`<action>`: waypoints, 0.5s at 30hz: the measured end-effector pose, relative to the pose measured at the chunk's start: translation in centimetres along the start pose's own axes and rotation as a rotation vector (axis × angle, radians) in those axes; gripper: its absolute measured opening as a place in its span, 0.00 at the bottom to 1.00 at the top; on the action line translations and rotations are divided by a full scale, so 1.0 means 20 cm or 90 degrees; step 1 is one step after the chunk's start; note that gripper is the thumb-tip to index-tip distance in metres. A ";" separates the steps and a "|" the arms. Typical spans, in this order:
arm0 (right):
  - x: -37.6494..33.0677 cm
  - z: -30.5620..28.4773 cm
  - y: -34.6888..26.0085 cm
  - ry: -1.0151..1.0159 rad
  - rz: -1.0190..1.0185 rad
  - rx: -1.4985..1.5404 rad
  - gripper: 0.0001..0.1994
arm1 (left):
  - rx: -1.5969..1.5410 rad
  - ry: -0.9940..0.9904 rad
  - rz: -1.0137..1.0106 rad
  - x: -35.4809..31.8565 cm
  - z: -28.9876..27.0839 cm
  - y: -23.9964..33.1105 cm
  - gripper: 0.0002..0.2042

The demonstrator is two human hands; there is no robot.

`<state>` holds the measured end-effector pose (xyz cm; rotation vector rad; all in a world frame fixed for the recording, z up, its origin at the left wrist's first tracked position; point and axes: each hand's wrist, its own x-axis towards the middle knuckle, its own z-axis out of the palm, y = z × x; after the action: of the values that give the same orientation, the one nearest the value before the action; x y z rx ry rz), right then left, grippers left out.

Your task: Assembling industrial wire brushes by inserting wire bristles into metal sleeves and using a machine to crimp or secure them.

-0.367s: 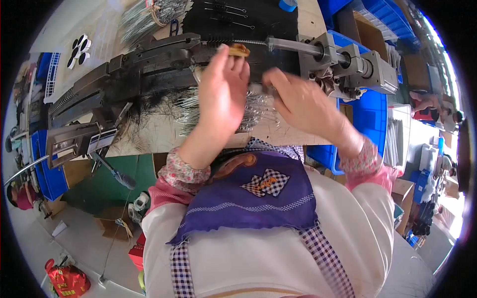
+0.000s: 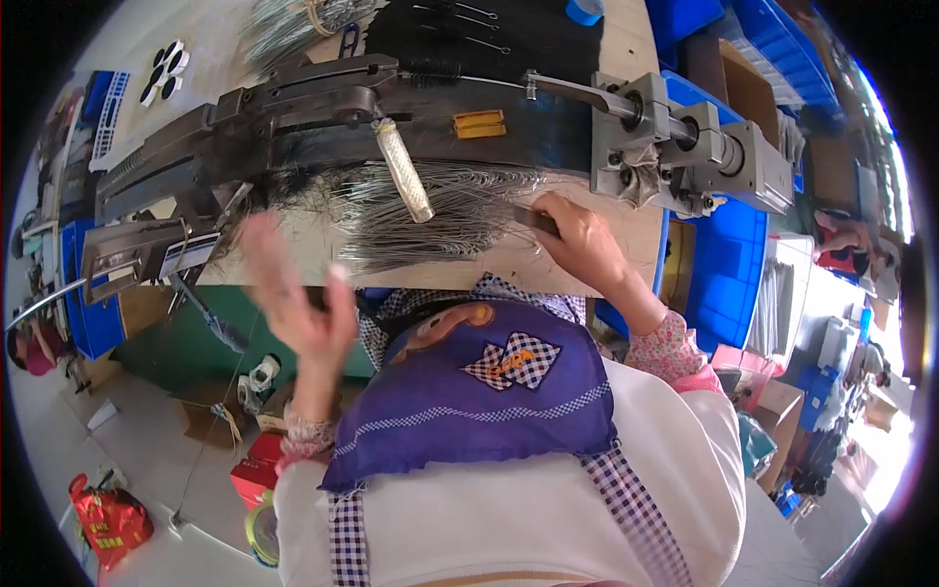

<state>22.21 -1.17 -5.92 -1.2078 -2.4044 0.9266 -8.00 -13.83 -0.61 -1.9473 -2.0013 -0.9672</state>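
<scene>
My left hand (image 2: pixel 301 303) is off the bench's front edge, left of the wires, blurred, with thumb and fingers apart and nothing seen in it. My right hand (image 2: pixel 585 243) is closed on a dark flat piece (image 2: pixel 538 221) at the right end of a pile of looped metal wires (image 2: pixel 430 220). Behind the pile, a twisted-wire brush with black bristles (image 2: pixel 430 70) stretches between the long dark metal machine (image 2: pixel 293 108) and the hooked end of its spindle (image 2: pixel 558 88). A lever handle wrapped in pale tape (image 2: pixel 404 171) hangs over the wires.
A yellow block (image 2: pixel 479 123) lies on the dark bed before the spindle. Finished-looking brushes (image 2: pixel 465 29) lie on a black mat at the back, beside a blue tape roll (image 2: pixel 585 11). A wire bundle (image 2: pixel 293 34) sits back left. Blue bins (image 2: pixel 719 264) stand right.
My left hand has left the yellow block and swung left and toward me, uncovering the taped handle. My right hand has come nearer and down to the wire pile's right end.
</scene>
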 end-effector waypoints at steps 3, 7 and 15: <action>-0.06 -0.03 0.01 0.107 -0.005 0.079 0.10 | 0.560 -0.017 -0.205 -0.27 -0.15 -0.52 0.39; -0.15 -0.12 -0.01 0.163 0.021 0.098 0.10 | 0.541 -0.038 -0.668 -0.55 -0.54 -0.90 0.40; -0.21 -0.14 0.01 0.184 0.170 0.065 0.12 | 0.350 0.031 -0.681 -0.37 -0.22 -0.56 0.37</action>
<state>26.30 -3.22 -3.76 -1.5319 -1.9817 0.8664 -19.06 -21.62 -4.79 -0.5025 -2.8655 -0.4619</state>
